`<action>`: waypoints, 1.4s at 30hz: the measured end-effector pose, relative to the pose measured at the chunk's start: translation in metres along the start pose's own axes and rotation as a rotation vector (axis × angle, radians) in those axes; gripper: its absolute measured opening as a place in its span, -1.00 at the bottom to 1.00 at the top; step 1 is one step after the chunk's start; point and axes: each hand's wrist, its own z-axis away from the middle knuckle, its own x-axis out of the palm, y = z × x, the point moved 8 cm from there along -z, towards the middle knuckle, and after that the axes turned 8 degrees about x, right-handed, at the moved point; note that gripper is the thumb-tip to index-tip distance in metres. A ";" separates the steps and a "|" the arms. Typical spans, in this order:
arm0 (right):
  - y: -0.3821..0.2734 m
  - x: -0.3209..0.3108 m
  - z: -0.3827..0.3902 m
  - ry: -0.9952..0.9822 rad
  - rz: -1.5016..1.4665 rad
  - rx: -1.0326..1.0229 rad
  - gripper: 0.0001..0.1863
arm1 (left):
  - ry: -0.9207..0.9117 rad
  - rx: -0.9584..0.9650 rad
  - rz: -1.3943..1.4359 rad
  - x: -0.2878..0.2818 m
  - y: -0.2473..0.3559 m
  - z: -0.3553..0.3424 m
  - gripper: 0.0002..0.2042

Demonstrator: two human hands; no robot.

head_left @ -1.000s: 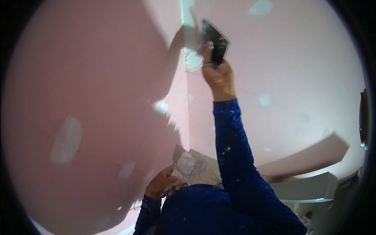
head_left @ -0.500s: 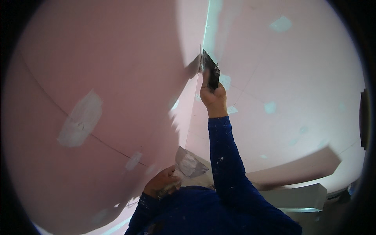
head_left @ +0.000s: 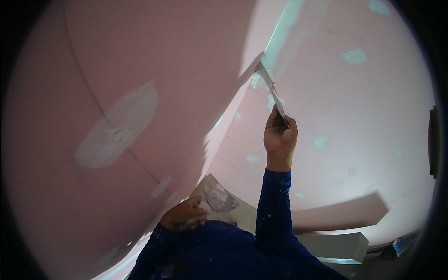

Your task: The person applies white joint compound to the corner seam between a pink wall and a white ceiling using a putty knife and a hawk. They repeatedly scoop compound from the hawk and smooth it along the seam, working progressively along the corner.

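Observation:
My right hand [head_left: 281, 140] is raised and closed round a thin scraper blade [head_left: 269, 85], seen nearly edge-on. Its far end meets the inside corner [head_left: 275, 37] where two pink boards join, beside a pale strip of filler [head_left: 291, 32]. Low in front of my body, my left hand [head_left: 185, 212] grips the handle of a wide putty knife [head_left: 229, 202]. A lump of whitish filler [head_left: 215, 192] lies on that knife's flared blade.
Pale patches of filler dot both boards, a large one [head_left: 119, 123] on the left board and smaller ones, such as a round patch [head_left: 321, 142], on the right. A boxed ledge [head_left: 343, 245] juts out at lower right, under a dark shadow.
The scraper in my right hand has turned from showing its dark flat face to nearly edge-on. The corner has shifted rightward in view. My left hand still holds the loaded putty knife.

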 end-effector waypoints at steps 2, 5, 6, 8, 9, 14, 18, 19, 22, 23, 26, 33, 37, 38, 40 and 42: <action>-0.001 -0.011 0.003 0.067 0.112 -0.014 -0.80 | -0.014 0.016 -0.009 0.000 0.002 0.000 -0.68; 0.014 -0.021 -0.008 0.171 0.152 0.007 -0.80 | -0.057 0.000 -0.017 0.000 0.002 0.000 -0.67; 0.015 -0.015 -0.012 0.125 0.149 -0.048 -0.79 | -0.058 -0.011 -0.016 0.000 0.003 0.001 -0.66; 0.025 -0.013 -0.018 0.160 0.142 -0.168 -0.76 | -0.077 -0.010 -0.005 0.001 0.003 0.001 -0.61; 0.030 -0.009 -0.019 0.153 0.147 -0.205 -0.70 | -0.096 -0.003 0.005 0.001 0.002 0.001 -0.56; 0.027 0.002 -0.024 0.211 0.103 -0.350 -0.63 | -0.066 0.019 0.040 -0.003 -0.004 -0.002 -0.50; 0.018 -0.003 -0.021 0.340 0.108 -0.428 -0.58 | -0.090 0.013 0.058 -0.004 -0.005 -0.004 -0.56; 0.020 -0.005 -0.023 0.365 0.125 -0.421 -0.57 | -0.110 0.021 0.055 -0.003 -0.004 -0.005 -0.59; 0.038 -0.006 -0.034 0.408 0.164 -0.385 -0.53 | -0.105 -0.066 0.034 -0.006 -0.007 -0.003 -0.59; 0.047 -0.007 -0.041 0.417 0.159 -0.341 -0.51 | -0.099 -0.081 0.032 -0.008 -0.008 -0.002 -0.58; 0.061 -0.009 -0.059 0.364 0.148 -0.269 -0.52 | -0.097 -0.108 0.020 -0.011 -0.009 0.000 -0.54; 0.053 -0.006 -0.075 0.278 0.097 -0.221 -0.55 | -0.107 -0.115 -0.052 -0.014 -0.014 -0.003 -0.55; 0.048 0.011 -0.081 0.232 0.104 -0.214 -0.56 | -0.153 -0.065 -0.030 -0.016 -0.016 -0.005 -0.54; 0.048 0.013 -0.083 0.228 0.109 -0.203 -0.56 | -0.162 -0.072 -0.021 -0.017 -0.019 -0.006 -0.55; 0.044 0.012 -0.085 0.246 0.127 -0.217 -0.57 | -0.173 -0.087 -0.005 -0.023 -0.030 -0.009 -0.57; 0.041 0.018 -0.087 0.199 0.157 -0.223 -0.58 | -0.182 -0.066 -0.004 -0.028 -0.039 -0.014 -0.59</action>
